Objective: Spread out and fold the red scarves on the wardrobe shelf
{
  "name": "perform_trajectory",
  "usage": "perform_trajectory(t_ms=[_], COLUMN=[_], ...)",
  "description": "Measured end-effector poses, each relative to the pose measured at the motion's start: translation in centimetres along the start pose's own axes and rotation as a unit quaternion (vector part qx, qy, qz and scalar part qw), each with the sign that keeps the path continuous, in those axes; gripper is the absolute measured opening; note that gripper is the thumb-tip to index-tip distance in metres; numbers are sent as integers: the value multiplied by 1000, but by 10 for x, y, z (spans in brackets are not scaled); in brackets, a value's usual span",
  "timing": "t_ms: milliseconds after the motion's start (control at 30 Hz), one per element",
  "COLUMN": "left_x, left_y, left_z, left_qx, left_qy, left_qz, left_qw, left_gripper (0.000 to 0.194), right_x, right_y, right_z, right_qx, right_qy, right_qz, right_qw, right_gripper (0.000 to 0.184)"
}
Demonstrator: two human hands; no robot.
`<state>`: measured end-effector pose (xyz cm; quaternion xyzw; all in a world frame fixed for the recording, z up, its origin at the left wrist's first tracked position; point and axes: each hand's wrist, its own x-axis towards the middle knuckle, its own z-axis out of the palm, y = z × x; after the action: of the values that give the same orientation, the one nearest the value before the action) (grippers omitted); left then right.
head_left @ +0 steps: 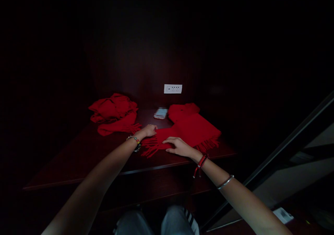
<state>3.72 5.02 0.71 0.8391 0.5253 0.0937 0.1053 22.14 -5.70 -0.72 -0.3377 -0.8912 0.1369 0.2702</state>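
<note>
Grey-trousered knees (173,222) sit before the dark shelf (86,158), which bears both red bundles. Right of centre, the fringed red cloth (194,130) lies partly flat, half-straightened, I'd judge; the crumpled red heap (114,109) at left looks undone. My right hand (179,147) rests on the cloth, fingers loosely spread; my left hand (150,130) curls at its edge, whether pinching I can't tell. Behind lies a blurred small object (160,113).

We count two red cloth heaps (114,108) (194,128), at eleven and one o'clock; at twelve, one phone-like thing (160,113) and one socket plate (173,88).
</note>
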Motion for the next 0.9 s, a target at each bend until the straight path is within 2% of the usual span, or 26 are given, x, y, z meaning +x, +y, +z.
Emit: perform_trajectory(t_ms=[167,233,333,433,533,600,667,767,833,900], left_x=[-1,0,2,1,-2,-3,3,28,55,84], left_y=[-3,-5,-7,-7,-5,-1,9,37,65,97], left_z=[-1,-1,-1,-2,-9,-18,-32,-57,-72,-79], left_qx=[-41,-67,-114,-163,-214,-293,-386,-465,-480,-469], left_qy=[1,4,9,10,8,-5,-21,-14,1,6], left_qz=[-8,-15,-25,-34,-40,-48,-52,-33,-8,21], left_qw=[999,998,993,986,976,955,921,885,877,883], left_gripper=[10,9,11,13,21,24,24,19,16,18], right_x=[-4,-7,-12,-17,-21,-22,-21,-22,-27,-37], right_y=[-3,-7,-16,-26,-28,-26,-22,-13,-4,10], right_z=[0,0,1,1,0,-8,-24,-66,-99,-127], right_qx=[-46,-90,-184,-253,-260,-227,-184,-153,-159,-175], right_qy=[15,19,8,2,30,67,120,214,270,309], right_qz=[30,41,8,-40,-25,10,48,99,133,172], right_qw=[998,995,983,967,965,971,974,960,940,919], right_gripper=[40,36,20,18,19,18,17,16,17,17])
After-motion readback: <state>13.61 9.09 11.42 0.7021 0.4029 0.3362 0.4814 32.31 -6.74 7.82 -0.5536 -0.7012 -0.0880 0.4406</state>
